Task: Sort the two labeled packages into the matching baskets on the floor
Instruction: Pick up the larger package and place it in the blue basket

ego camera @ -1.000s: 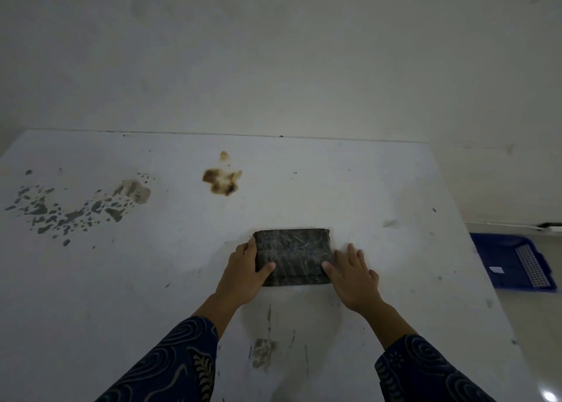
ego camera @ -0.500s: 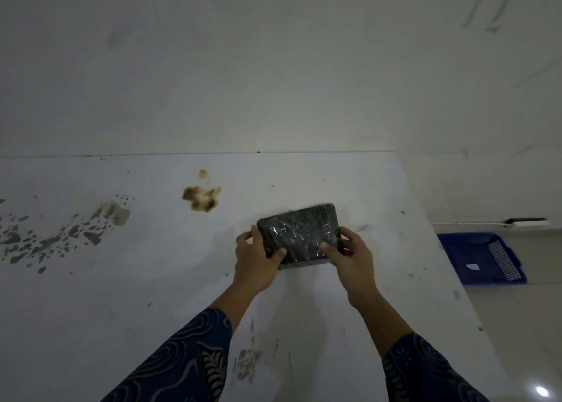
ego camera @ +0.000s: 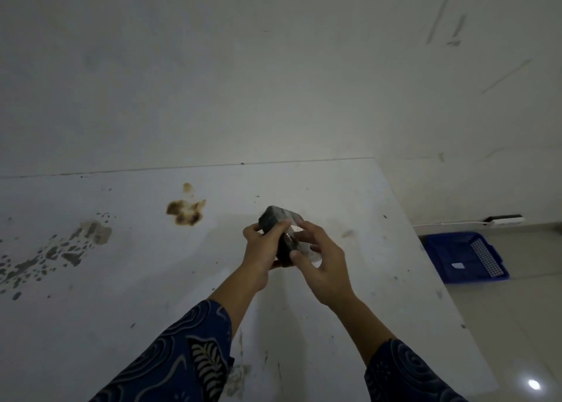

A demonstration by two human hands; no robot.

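Observation:
A dark package (ego camera: 275, 221) wrapped in shiny plastic is held above the white table (ego camera: 121, 280), tipped up on edge with a pale patch showing on its right face. My left hand (ego camera: 261, 254) grips its left side and my right hand (ego camera: 319, 264) grips its right and lower side. A blue basket (ego camera: 450, 249) with a small white label inside sits on the floor to the right of the table. Only one package and one basket are in view.
The table top is stained: a brown burn mark (ego camera: 185, 213) at the back middle and grey flaking patches (ego camera: 60, 249) on the left. A white power strip (ego camera: 504, 219) with a cable lies along the wall behind the basket. Pale tiled floor (ego camera: 517, 325) lies to the right.
The package went from lying flat on the table to lifted and turned up on edge between both hands. The camera view has swung upward and to the right.

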